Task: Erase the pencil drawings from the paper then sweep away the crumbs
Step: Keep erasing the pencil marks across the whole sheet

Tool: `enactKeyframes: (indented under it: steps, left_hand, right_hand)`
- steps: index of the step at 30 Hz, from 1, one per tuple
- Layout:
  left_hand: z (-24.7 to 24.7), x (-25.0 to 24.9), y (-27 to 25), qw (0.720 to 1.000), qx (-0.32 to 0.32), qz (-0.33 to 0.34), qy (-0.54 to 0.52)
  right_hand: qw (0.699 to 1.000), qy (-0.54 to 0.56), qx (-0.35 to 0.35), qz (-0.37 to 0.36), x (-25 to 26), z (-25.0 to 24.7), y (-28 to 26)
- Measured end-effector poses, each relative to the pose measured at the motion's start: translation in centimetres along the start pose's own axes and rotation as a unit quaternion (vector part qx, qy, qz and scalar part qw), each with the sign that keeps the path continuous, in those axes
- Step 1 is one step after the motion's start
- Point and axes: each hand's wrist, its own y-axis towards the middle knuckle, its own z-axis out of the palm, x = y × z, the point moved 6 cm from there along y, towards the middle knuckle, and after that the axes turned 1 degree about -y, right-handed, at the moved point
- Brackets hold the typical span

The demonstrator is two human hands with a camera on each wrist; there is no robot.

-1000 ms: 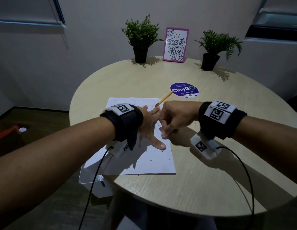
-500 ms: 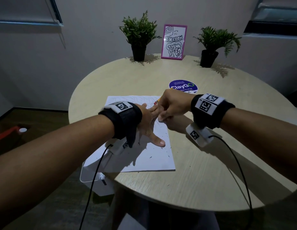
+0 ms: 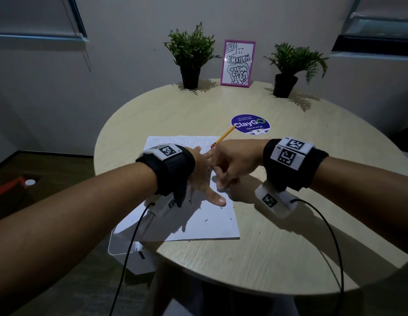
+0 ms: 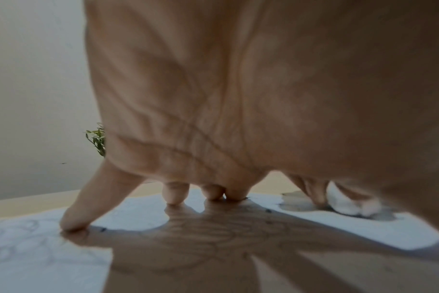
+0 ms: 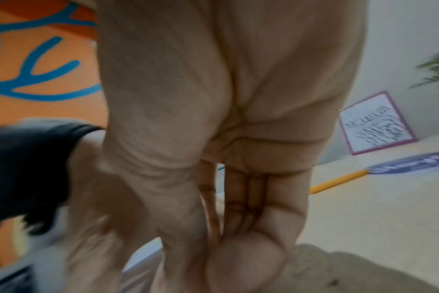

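A white paper with faint pencil lines lies at the table's near left. My left hand presses it flat, fingers spread and their tips on the sheet. My right hand is curled and blurred at the paper's right edge. It pinches a white eraser against the sheet; in the head view the fingers hide the eraser. Dark crumbs dot the near part of the paper. A yellow pencil lies just beyond the hands.
A round purple sticker is on the table past the pencil. Two potted plants and a pink framed drawing stand at the far edge. A white box sits below the paper's overhanging corner. Cables hang from both wrists.
My right hand slid away along the paper's right edge, then came back toward me, rubbing with the eraser. My left hand stayed pressed on the paper.
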Motion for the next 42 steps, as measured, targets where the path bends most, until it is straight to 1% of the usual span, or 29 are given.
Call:
enactKeyframes:
  steps: [1,4,5,6,8,9,10,11,14,15,16,19,20,21,25,26,27,30,31,32,35,36,37,40,41,42]
  left_hand:
    - [0.0,0.1,0.0,1.0,0.002,-0.003,-0.003]
    - [0.2,0.4,0.5,1.0,-0.003,-0.009,-0.003]
    - [0.3,0.4,0.5,1.0,-0.002,-0.01,-0.004]
    - [0.2,0.4,0.5,1.0,0.0,-0.011,-0.005]
    - [0.2,0.1,0.1,1.0,0.008,-0.004,-0.005]
    - [0.0,-0.1,0.0,1.0,0.006,0.003,0.0]
    - [0.0,-0.1,0.0,1.0,0.002,0.007,0.003]
    - [0.0,-0.1,0.0,1.0,-0.001,0.007,0.002]
    - [0.2,0.3,0.5,1.0,-0.009,-0.006,0.001]
    - [0.2,0.4,0.5,1.0,-0.009,-0.01,0.002]
    - [0.2,0.4,0.5,1.0,-0.009,-0.011,0.002]
    - [0.1,0.1,0.2,1.0,0.002,-0.002,0.0]
    - [0.0,0.1,0.2,1.0,0.003,-0.001,-0.002]
    - [0.1,0.1,0.2,1.0,0.002,0.0,-0.005]
    - [0.3,0.4,0.7,1.0,-0.005,-0.008,-0.003]
    - [0.2,0.4,0.7,1.0,-0.006,-0.008,-0.002]
    - [0.2,0.3,0.6,1.0,-0.006,-0.007,-0.002]
    - [0.1,0.0,0.3,1.0,0.0,0.006,0.003]
    - [0.1,0.0,0.2,1.0,-0.002,0.005,0.002]
    - [0.1,0.1,0.2,1.0,-0.004,0.001,0.0]
    - [0.1,0.2,0.4,1.0,-0.012,-0.007,0.009]
    - [0.1,0.2,0.4,1.0,-0.012,-0.007,0.011]
    - [0.1,0.2,0.3,1.0,-0.01,-0.007,0.011]
    - [0.0,0.0,0.1,1.0,-0.001,-0.006,0.007]
    - [0.0,0.0,0.0,1.0,-0.003,-0.005,0.001]
    - [0.0,0.0,-0.1,1.0,-0.007,-0.003,-0.003]
  right_hand:
    - [1.0,0.001,-0.009,0.002,-0.2,-0.2,0.2]
    - [0.99,-0.026,-0.13,0.043,-1.8,-2.5,0.9]
    - [0.988,-0.028,-0.143,0.05,-2.0,-2.7,0.9]
    - [0.991,-0.02,-0.125,0.047,-1.8,-2.4,0.8]
    - [0.999,0.011,-0.033,0.018,-0.5,-0.7,0.2]
    - [1.0,0.017,0.0,0.007,0.0,-0.1,-0.1]
    - [1.0,0.013,0.004,0.003,0.1,0.0,0.0]
    - [1.0,0.006,-0.02,0.009,-0.3,-0.4,0.3]
    - [0.988,-0.01,-0.146,0.045,-2.2,-2.5,1.0]
    - [0.986,-0.012,-0.16,0.051,-2.4,-2.6,1.0]
    - [0.988,-0.011,-0.149,0.049,-2.1,-2.3,0.8]
    - [0.999,0.001,-0.048,0.021,-0.2,-0.6,-0.1]
    - [0.999,0.003,-0.034,0.017,-0.1,-0.5,-0.1]
    - [0.999,-0.001,-0.04,0.02,-0.2,-0.7,0.1]
    - [0.987,-0.03,-0.146,0.059,-1.7,-2.7,1.1]
    - [0.986,-0.034,-0.151,0.057,-1.6,-2.5,1.0]
    - [0.988,-0.036,-0.139,0.05,-1.2,-2.1,0.7]
    - [0.999,-0.013,-0.052,0.011,0.1,-0.4,-0.1]
    - [0.999,-0.009,-0.039,0.006,0.2,-0.2,-0.1]
    - [0.999,-0.01,-0.05,0.01,-0.2,-0.6,0.2]
    - [0.988,-0.018,-0.143,0.05,-1.8,-2.3,0.9]
    - [0.987,-0.014,-0.154,0.054,-1.9,-2.5,0.8]
    - [0.988,-0.009,-0.142,0.052,-1.7,-2.2,0.7]
    - [0.999,-0.001,-0.048,0.024,-0.1,-0.3,-0.3]
    - [0.999,-0.003,-0.034,0.017,0.2,-0.1,-0.4]
    - [0.999,-0.006,-0.044,0.02,0.0,-0.4,-0.2]
